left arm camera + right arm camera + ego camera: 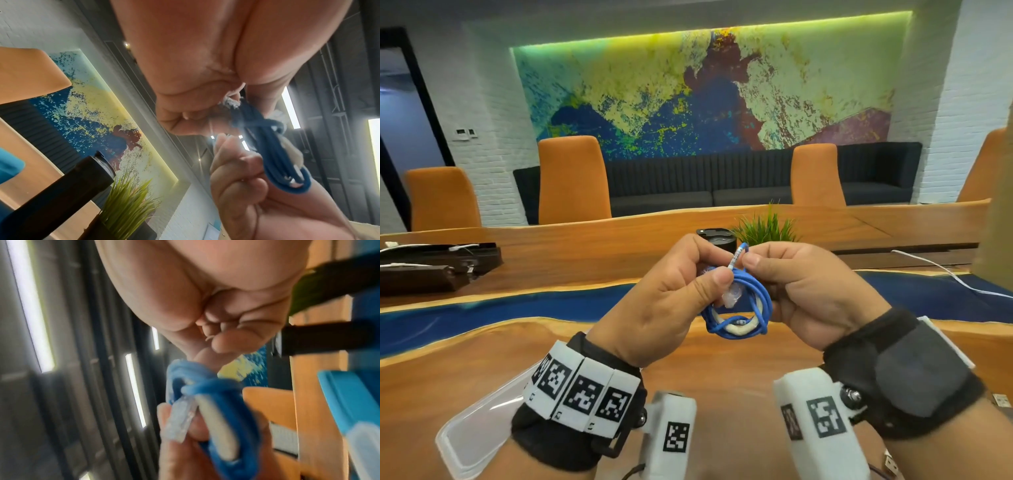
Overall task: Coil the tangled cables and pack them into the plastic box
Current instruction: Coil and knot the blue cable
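A blue cable wound into a small coil hangs in the air between both hands, above the wooden table. My left hand grips the coil's left side, with a clear plug by its thumb. My right hand pinches a thin white-and-blue tie that sticks up from the coil's top. In the left wrist view the blue coil is bunched between the fingers. The right wrist view shows the coil and the clear plug, blurred. A clear plastic lid or box lies at the lower left, under my left wrist.
A black cylinder and a small green plant stand just beyond my hands. Dark trays with white cables sit at the far left. A white cable runs across the table at right. Orange chairs line the far side.
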`<state>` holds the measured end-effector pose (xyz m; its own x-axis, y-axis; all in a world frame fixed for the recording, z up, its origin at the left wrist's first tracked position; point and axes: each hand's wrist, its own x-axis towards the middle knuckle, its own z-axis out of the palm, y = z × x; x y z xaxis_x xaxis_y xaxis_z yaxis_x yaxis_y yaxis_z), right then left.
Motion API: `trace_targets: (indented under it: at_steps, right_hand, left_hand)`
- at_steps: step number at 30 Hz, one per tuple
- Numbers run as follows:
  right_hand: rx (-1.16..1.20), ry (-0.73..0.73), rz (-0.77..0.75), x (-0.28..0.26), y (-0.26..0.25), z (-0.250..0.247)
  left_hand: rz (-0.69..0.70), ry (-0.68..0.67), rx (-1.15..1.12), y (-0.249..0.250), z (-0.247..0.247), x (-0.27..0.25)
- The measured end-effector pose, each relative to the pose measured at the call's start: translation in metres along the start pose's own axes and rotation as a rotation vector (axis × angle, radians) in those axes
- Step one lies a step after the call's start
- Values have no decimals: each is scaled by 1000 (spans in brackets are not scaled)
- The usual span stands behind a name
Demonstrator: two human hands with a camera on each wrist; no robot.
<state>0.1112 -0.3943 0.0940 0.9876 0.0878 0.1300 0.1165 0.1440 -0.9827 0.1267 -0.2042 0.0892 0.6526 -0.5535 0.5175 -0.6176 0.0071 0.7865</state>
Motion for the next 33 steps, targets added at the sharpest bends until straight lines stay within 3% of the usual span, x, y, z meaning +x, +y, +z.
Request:
trace_targets:
  at_steps: [4, 10, 12, 16, 23, 27, 31, 33]
  right_hand:
    - [149, -168, 138, -3, 3, -4]
    - [294, -366, 167, -7, 7, 9]
    - [112, -357, 111, -6, 7, 11]
    - [-252, -171, -19, -9, -4, 7]
    - [-850, 62, -223, -16, -21, -1]
    - [-1182, 152, -398, -26, -37, -12]
    - [-1288, 189, -566, -28, -37, -6]
    - [-1307, 142, -649, -23, -31, -2]
  left_hand:
    - [113, 41, 118, 0, 2, 1]
    - [268, 200, 402, -5, 0, 3]
    - [272, 195, 487, -10, -1, 4]
    - [277, 281, 676, -19, 3, 4]
    - [192, 438, 615, -29, -1, 5]
    - [142, 390, 608, -30, 11, 4]
    - [-21, 280, 695, -25, 9, 5]
    - [-80, 202, 849, -16, 5, 3]
